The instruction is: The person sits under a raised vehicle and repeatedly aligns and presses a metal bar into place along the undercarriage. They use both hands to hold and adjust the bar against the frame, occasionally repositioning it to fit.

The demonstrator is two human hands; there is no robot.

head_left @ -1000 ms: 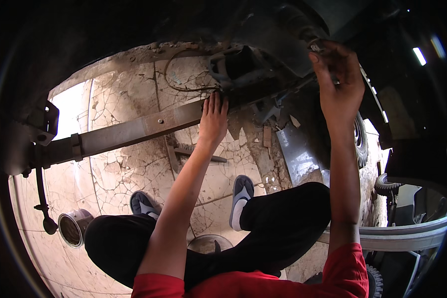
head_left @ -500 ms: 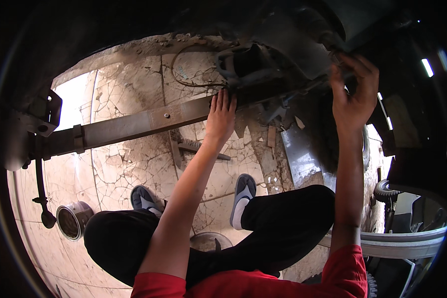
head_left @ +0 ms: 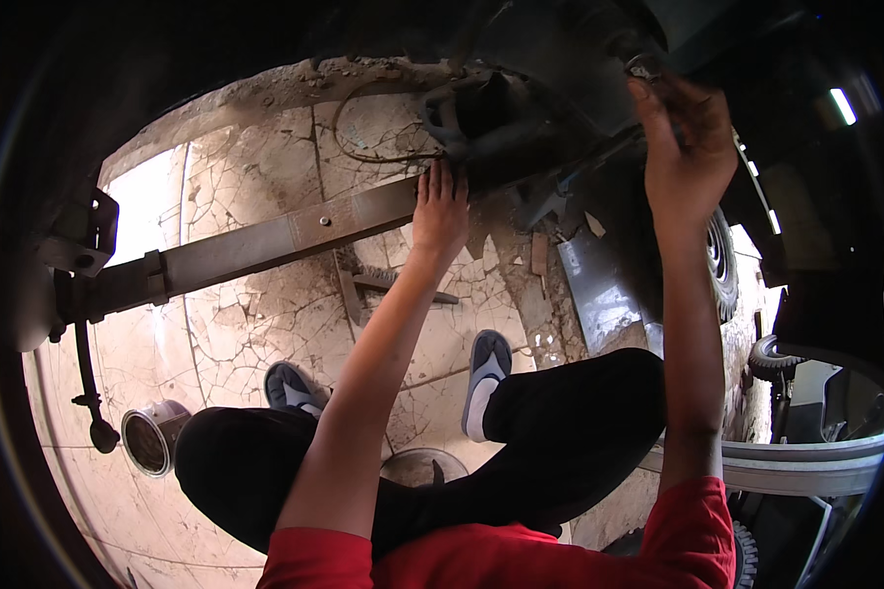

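My left hand (head_left: pixel 440 211) lies with its fingers stretched out over the long grey metal beam (head_left: pixel 255 253), which crosses from the lower left toward the dark machinery. Up at the right, my right hand (head_left: pixel 692 147) is raised with thumb and fingers closed round a small metal fitting (head_left: pixel 645 67), whose pale end shows above the thumb. Dark shadow hides the fitting's exact kind and what it joins. Beyond my left fingertips is a dark metal bracket (head_left: pixel 442 118) with a thin curved cable (head_left: pixel 339 128) beside it.
Cracked tiles (head_left: pixel 265 344) cover the floor. A metal can (head_left: pixel 152 439) stands at the left, and a round bowl (head_left: pixel 424 465) sits between my legs. Under the beam lies a brush-like tool (head_left: pixel 373 283). A metal sheet (head_left: pixel 596 294) and a wheel (head_left: pixel 722 263) are to the right.
My right hand has risen slightly and turned, and the fitting's pale end now shows at its fingertips. My left hand stays on the beam. The whole view has shifted a little.
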